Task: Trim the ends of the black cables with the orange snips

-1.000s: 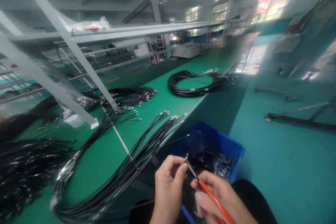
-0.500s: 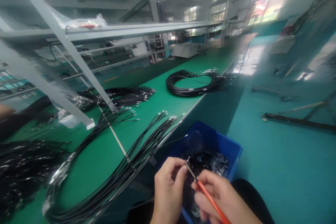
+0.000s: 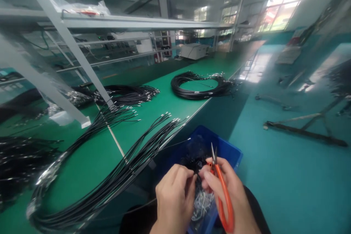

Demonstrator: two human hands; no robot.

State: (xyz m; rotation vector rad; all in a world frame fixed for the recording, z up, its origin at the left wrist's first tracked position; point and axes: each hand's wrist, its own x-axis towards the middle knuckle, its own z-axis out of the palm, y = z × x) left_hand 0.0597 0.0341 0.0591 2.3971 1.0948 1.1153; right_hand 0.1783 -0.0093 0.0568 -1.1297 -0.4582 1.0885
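Observation:
My left hand [image 3: 175,193] is closed in a pinch above the blue bin. A thin black cable [image 3: 148,203] runs from the lower left into it, and its end is hidden by the fingers. My right hand [image 3: 233,186] is wrapped around orange-handled scissors [image 3: 225,201], their blades slightly apart and pointing up. Its thumb and fingertips reach close to the left fingertips. Beside my hands, a long bundle of black cables [image 3: 115,186] with pale tips curves along the green table's edge.
The blue bin [image 3: 233,148] below my hands holds clear plastic and dark scraps. Coiled black cables [image 3: 192,94] and more bundles [image 3: 131,95] lie on the green table [image 3: 161,105]. A shelf post [image 3: 82,64] rises at left. A wheeled stand [image 3: 304,133] is on the floor at right.
The scissors have swung from pointing at the left fingertips to pointing upward, and their blades now show apart. My right fingertips have come nearer the left hand, which has turned knuckles-up.

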